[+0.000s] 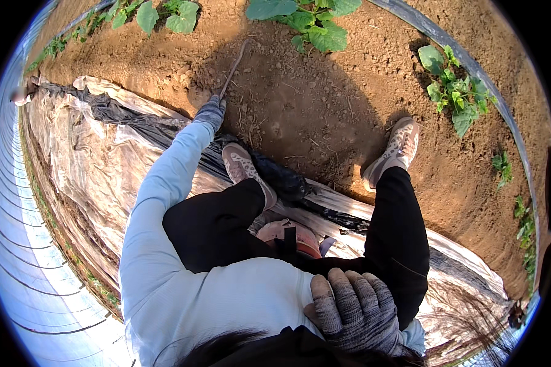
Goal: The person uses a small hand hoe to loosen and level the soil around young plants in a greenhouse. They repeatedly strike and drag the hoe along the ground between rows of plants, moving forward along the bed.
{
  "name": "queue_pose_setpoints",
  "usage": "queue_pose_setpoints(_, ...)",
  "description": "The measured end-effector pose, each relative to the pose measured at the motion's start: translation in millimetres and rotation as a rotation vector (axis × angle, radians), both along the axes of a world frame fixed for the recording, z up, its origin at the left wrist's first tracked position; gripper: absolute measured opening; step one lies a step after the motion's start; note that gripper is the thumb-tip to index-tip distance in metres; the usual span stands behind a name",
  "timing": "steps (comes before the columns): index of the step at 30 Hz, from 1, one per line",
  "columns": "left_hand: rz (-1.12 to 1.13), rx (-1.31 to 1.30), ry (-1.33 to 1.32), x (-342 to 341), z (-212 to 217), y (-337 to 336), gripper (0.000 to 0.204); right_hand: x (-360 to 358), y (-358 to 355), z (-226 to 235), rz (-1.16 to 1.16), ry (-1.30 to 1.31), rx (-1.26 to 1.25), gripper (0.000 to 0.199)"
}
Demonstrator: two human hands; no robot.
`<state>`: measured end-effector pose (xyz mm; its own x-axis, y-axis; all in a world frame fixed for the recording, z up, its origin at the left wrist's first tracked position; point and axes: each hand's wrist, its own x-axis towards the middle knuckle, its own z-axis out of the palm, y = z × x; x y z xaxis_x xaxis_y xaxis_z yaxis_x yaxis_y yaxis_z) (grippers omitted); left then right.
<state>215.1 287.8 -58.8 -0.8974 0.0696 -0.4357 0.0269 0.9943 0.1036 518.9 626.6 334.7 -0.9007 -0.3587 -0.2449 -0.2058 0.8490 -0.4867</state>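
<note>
While the left hand (pixel 211 111), in a grey knit glove, reaches out at the end of a pale blue sleeve, its fingers (pixel 217 101) are closed around the near end of a thin, pale wooden stick (pixel 232 69) — the stick runs up and away over the dry brown soil (pixel 324 104), its far tip on the ground. The right hand (pixel 355 309), gloved the same, rests flat on the person's black-trousered thigh, fingers spread and gripping nothing. Two beige laced shoes show: one (pixel 242 165) on the crumpled black and clear plastic sheeting (pixel 104 131), one (pixel 398 147) on the soil. Three clumps of broad-leaved green plants stand about — one (pixel 309 21) beyond the stick, one (pixel 159 15) to the left, one (pixel 453 92) at the right.
</note>
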Motion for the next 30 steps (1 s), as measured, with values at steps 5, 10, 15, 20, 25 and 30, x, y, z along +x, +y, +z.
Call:
queue_pose_setpoints(5,-0.006,0.069,0.024,34,26,20,0.034,3,-2,-2,0.008,0.039,0.016,0.037)
queue_pose_setpoints(10,0.047,0.094,0.097,56,40,-10,0.033,9,-3,-8,0.019,0.381,0.042,0.033)
queue_pose_setpoints(15,0.088,0.259,0.027,87,39,-26,0.035,13,-14,-28,-0.013,0.653,0.035,0.032)
queue_pose_setpoints(20,0.21,0.353,0.036,119,23,-67,0.039,13,-13,-23,0.01,0.618,0.024,0.032)
queue_pose_setpoints(25,0.26,0.403,0.06,60,45,-31,0.045,10,-14,-30,-0.001,0.644,0.006,0.032)
queue_pose_setpoints(30,0.279,0.49,-0.04,-24,66,-5,0.04,7,-7,-22,0.134,0.426,0.136,0.039)
